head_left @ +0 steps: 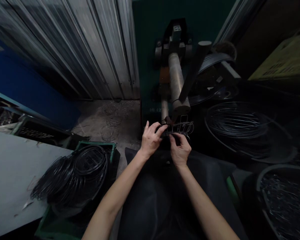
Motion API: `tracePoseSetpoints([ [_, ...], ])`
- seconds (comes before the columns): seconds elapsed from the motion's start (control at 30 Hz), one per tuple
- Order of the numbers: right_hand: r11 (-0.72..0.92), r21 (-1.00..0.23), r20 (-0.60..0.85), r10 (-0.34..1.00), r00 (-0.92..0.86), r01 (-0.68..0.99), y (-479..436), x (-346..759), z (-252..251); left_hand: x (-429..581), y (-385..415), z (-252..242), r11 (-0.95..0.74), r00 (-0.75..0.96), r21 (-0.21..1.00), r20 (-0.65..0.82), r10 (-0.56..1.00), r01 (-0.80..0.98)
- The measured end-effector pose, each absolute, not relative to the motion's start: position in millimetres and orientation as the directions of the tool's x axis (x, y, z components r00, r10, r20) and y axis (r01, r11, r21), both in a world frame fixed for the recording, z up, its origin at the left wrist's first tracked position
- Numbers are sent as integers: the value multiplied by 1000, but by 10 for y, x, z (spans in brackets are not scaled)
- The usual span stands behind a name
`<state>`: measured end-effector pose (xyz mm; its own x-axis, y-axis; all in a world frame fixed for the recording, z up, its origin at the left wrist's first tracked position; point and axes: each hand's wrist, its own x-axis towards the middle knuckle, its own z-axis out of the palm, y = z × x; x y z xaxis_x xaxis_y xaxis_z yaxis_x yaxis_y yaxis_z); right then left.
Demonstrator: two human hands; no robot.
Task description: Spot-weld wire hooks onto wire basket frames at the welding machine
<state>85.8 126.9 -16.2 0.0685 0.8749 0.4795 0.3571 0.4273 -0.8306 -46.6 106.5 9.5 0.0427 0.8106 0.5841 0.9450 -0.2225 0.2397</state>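
Both hands meet at a small round wire rack (187,127) under the arms of a green machine (151,50). My left hand (151,138) grips the rack's left side between thumb and fingers. Just to its right, my right hand (180,149) pinches at the rack's near edge; whether it holds the rack's rim or a small separate wire piece is too small to tell. A thick metal cylinder arm (177,80) points down toward the rack, with a dark tip close above it. The machine's lower tip partly hides behind my fingers.
To the left, a pile of round wire grids (90,161) sits over a green crate (110,145). At right stand a basin of wire grids (240,123) and a bucket of small metal pieces (285,196). A dark rod (196,71) slants beside the cylinder. Loose wire rings (112,121) lie on the floor.
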Motion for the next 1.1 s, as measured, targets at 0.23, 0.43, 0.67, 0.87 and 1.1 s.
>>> tracePoseSetpoints([
  [0.23, 438, -824, 488, 871, 58, 359, 1259, 848, -158, -469, 1055, 115, -201, 43, 235, 544, 838, 951],
  [0.43, 416, -814, 491, 866, 96, 406, 1201, 974, -153, -468, 1039, 138, -219, 45, 252, 553, 832, 943],
  [0.67, 447, -729, 494, 868, -54, 519, 1205, 1089, -124, -482, 1038, 115, -253, 54, 263, 586, 809, 931],
  [0.87, 424, -661, 425, 892, -157, 620, 1312, 1080, -41, -494, 1054, 101, -285, 75, 229, 641, 764, 931],
  [1.1, 468, -501, 405, 870, -281, 728, 1347, 1112, 37, -522, 1076, 73, -311, 94, 210, 672, 735, 927],
])
